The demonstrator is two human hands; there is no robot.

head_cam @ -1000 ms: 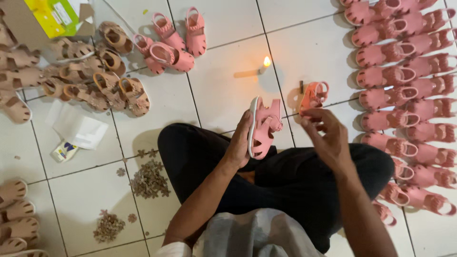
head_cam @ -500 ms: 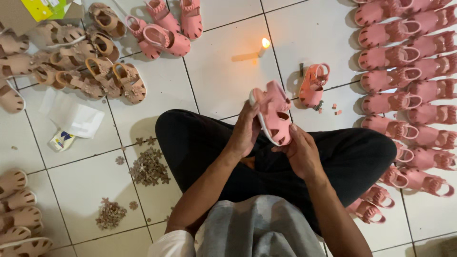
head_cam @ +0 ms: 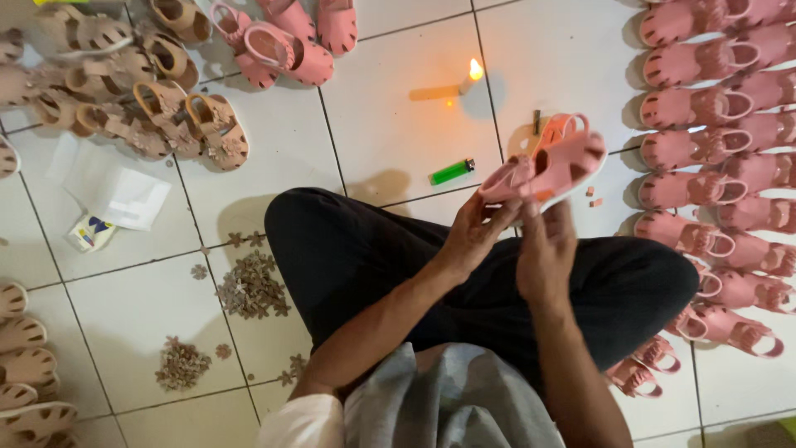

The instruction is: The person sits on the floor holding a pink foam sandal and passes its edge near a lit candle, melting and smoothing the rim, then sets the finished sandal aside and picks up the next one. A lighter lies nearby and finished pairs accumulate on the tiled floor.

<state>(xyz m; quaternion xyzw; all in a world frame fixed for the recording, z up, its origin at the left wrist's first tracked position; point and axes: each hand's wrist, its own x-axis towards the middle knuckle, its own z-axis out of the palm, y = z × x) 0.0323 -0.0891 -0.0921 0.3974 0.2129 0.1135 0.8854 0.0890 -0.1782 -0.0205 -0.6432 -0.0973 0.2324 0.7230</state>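
Over our crossed legs, we hold one small pink sandal [head_cam: 551, 168] up with both hands. Our left hand [head_cam: 474, 236] grips its heel end, with the fingers curled round the strap. Our right hand [head_cam: 543, 253] pinches it from below, near the middle, with the fingertips on the sole side. The sandal is in the air, tipped on its side, just above the white floor tiles [head_cam: 398, 124]. Right behind it another pink sandal [head_cam: 554, 131] rests on the floor. A lit candle [head_cam: 471, 73] stands on the tiles a bit farther off, and a green lighter [head_cam: 452, 172] lies between the candle and our knee. Many more pink sandals [head_cam: 705, 124] sit in rows on our right. Tan sandals [head_cam: 141, 108] are bunched up on our left. Little brown flower-shaped bits [head_cam: 249, 286] lie in a heap beside our left leg, with a smaller heap [head_cam: 181, 365] nearer to us. We think we are looking the shoe over and working on its strap or edge right now, though we cannot tell just what the fingers are doing. The next move seems to need a firm hold with the left hand while the right hand does the small, careful work. We should keep the shoe and our fingers well away from the flame.
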